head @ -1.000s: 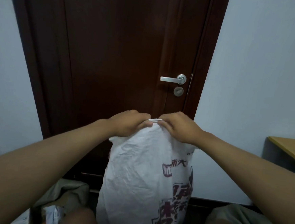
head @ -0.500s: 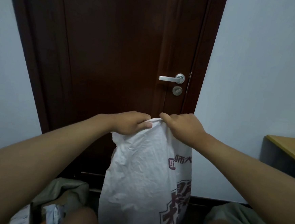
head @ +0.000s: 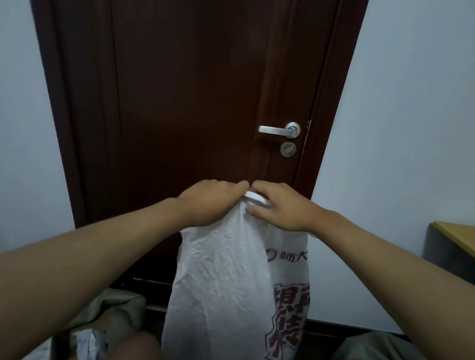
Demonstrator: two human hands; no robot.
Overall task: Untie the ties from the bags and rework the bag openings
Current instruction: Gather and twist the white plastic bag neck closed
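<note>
Bag (head: 223, 278), white plastic with dark red print, held up in front of brown door (head: 195, 91), hanging down between knees. Gathered top pinched by left hand (head: 209, 200) and right hand (head: 282, 206), fingers of both curled on it, knuckles touching. Door handle (head: 280, 129) above hands.

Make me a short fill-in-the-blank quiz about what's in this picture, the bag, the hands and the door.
1. Both hands grip the ____ of the white bag.
2. The left hand and right hand hold the bag in front of a dark brown ____.
3. The door handle is ____ in colour.

Missing words: top; door; silver
</note>
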